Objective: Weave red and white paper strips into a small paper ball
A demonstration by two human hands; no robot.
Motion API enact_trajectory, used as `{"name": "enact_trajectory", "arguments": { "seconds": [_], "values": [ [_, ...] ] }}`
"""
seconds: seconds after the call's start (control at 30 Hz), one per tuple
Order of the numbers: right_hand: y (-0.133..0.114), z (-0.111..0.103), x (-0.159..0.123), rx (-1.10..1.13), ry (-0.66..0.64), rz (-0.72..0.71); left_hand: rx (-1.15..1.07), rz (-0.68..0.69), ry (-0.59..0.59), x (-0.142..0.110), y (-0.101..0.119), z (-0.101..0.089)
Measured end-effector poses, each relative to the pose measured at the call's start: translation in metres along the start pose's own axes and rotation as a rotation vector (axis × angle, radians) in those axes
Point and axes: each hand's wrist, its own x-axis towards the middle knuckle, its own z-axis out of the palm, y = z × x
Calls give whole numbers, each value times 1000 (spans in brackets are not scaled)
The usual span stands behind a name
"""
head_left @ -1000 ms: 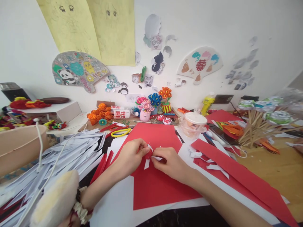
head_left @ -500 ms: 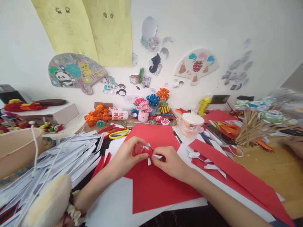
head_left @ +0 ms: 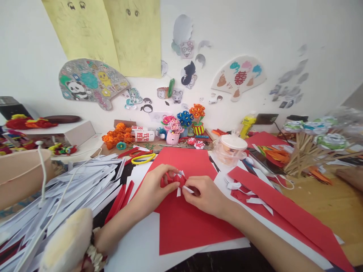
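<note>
A small piece folded from red and white paper strips (head_left: 179,178) is held just above a large red paper sheet (head_left: 195,223). On its left side, my left hand (head_left: 159,185) pinches it between thumb and fingers. My right hand (head_left: 202,192) closes on its right side, where a white strip end sticks out by the fingertips. Another white end hangs down below the piece. The fingers partly hide how the strips cross. White paper lies beneath the red sheet.
Many folded white strips (head_left: 82,189) cover the left side, near yellow-handled scissors (head_left: 143,158). At right lie a long red paper strip (head_left: 283,211) and a lidded cup (head_left: 233,147). Flowers on sticks (head_left: 330,141) stand farther right; another person's hand (head_left: 351,177) shows at the edge.
The camera view has shifted slightly. Both hands keep their pinch on the folded paper piece, with only small finger movements; more of its red part shows now.
</note>
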Motion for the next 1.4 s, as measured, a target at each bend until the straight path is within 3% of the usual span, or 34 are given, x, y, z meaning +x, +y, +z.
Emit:
{"name": "enact_trajectory", "arguments": {
  "seconds": [0.13, 0.33, 0.5, 0.63, 0.77, 0.93, 1.1, 1.27, 1.4],
  "values": [
    [-3, -8, 0, -19, -25, 54, 42, 117, -47, 1, -3, -8],
    [-1, -22, 1, -71, 152, 141, 209, 268, -129, 3, -8, -20],
    [0, -27, 2, -201, 40, 166, 319, 343, -41, 0, 0, -26],
    [6, -23, 1, -215, -47, 96, 528, 482, 48, -10, 12, -15],
    [9, -17, 0, -132, 50, -1, 812, 706, 74, -17, 17, 5],
    [10, -10, -4, -17, 163, -206, 968, 642, 165, -18, 14, 15],
    [10, -10, -5, -86, 128, -270, 961, 623, 243, -20, 15, 11],
    [10, -13, -4, -45, 55, -307, 963, 662, 200, -22, 15, 6],
    [12, -10, -4, -107, 92, -312, 915, 652, 183, -20, 11, 3]
  ]
}}
